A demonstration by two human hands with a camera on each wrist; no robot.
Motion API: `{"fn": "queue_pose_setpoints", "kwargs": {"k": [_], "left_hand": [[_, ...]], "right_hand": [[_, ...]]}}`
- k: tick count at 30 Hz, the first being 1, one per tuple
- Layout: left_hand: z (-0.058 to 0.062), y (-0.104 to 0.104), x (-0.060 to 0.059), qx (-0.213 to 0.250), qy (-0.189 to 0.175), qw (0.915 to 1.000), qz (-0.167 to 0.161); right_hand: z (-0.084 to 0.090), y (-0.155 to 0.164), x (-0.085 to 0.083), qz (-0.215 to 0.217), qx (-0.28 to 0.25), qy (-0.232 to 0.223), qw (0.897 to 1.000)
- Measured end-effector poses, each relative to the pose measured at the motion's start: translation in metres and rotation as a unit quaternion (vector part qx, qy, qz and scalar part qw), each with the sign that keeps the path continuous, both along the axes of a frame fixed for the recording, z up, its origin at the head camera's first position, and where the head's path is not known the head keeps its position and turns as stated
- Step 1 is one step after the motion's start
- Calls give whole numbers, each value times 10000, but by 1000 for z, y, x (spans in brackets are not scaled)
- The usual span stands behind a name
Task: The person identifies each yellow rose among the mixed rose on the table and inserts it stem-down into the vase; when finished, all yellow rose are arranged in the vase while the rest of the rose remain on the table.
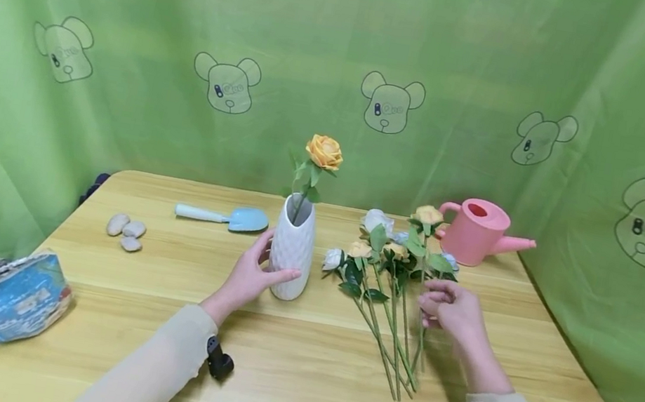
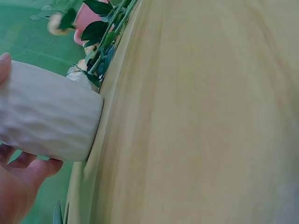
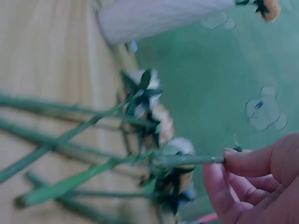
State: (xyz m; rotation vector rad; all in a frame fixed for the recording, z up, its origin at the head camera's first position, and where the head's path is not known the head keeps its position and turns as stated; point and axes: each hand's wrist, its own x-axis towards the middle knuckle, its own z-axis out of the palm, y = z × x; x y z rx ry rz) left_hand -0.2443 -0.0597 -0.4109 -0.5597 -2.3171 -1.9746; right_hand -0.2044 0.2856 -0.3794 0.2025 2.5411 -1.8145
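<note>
My left hand (image 1: 251, 276) grips the white textured vase (image 1: 291, 256) around its side, thumb across the front. The vase stands upright on the table with one orange rose (image 1: 324, 152) in it. In the left wrist view the lower part of the vase (image 2: 51, 112) shows between thumb and fingers. With thumb and fingertips, my right hand (image 1: 454, 313) pinches the green stem (image 3: 187, 159) of a pale orange rose (image 1: 427, 215), whose bloom is raised at the back of the pile. Beside that hand lie several white, peach and blue artificial roses (image 1: 360, 250), stems toward me.
A pink watering can (image 1: 474, 232) stands at the back right, behind the flowers. At the back left lies a blue trowel (image 1: 249, 220), with several grey stones (image 1: 134, 229) nearer the left edge. A blue bag (image 1: 24, 300) sits front left. Green curtains (image 1: 324, 38) enclose the table (image 1: 280, 379).
</note>
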Motion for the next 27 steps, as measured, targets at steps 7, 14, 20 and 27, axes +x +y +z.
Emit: {"fn": "queue_pose_setpoints", "kwargs": {"k": [7,14,20,27], "left_hand": [[-2,-1,-1,15,62,10000,-8],[-2,-2,0,48,85,10000,-3],[0,-1,0,22,90,9999,-54],[0,-1,0,0,81,10000,-50]], "right_hand": [[23,-24,-1,81,-231,762,9968],[41,-55,-4,182,-745,1514,9855],[57,-84,-9,399,-845,2333,9679],[87,-128,-11,454,-780,3659,9263]]}}
